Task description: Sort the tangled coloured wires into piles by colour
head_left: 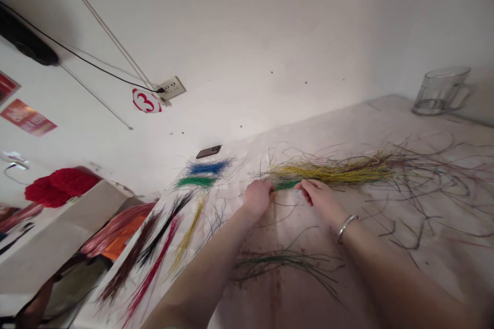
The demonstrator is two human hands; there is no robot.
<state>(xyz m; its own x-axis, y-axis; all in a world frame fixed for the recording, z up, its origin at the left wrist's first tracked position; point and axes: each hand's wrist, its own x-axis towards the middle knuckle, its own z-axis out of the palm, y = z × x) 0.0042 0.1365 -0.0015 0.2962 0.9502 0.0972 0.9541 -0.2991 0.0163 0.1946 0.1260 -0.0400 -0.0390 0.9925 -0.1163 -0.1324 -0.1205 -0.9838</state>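
Observation:
A large loose bundle of thin wires, mostly yellow [335, 170], lies across the table in front of me. Along its near edge runs a short stretch of green wires [285, 184]. My left hand [258, 196] is closed at the left end of the green wires, its fingertips partly hidden behind the hand. At their right end my right hand [319, 196], with a silver bangle on the wrist, has its fingers curled and pinched together on them. Closer to me, between my forearms, lies a sparse bunch of dark green wires [285, 262].
Sorted bunches lie to the left: blue wires [208, 167], black wires [165, 229], red wires [154, 272] and brown wires [129, 259]. A phone [209, 151] rests by the wall. A glass mug [440, 92] stands at the back right. Stray wires [420, 216] spread rightward.

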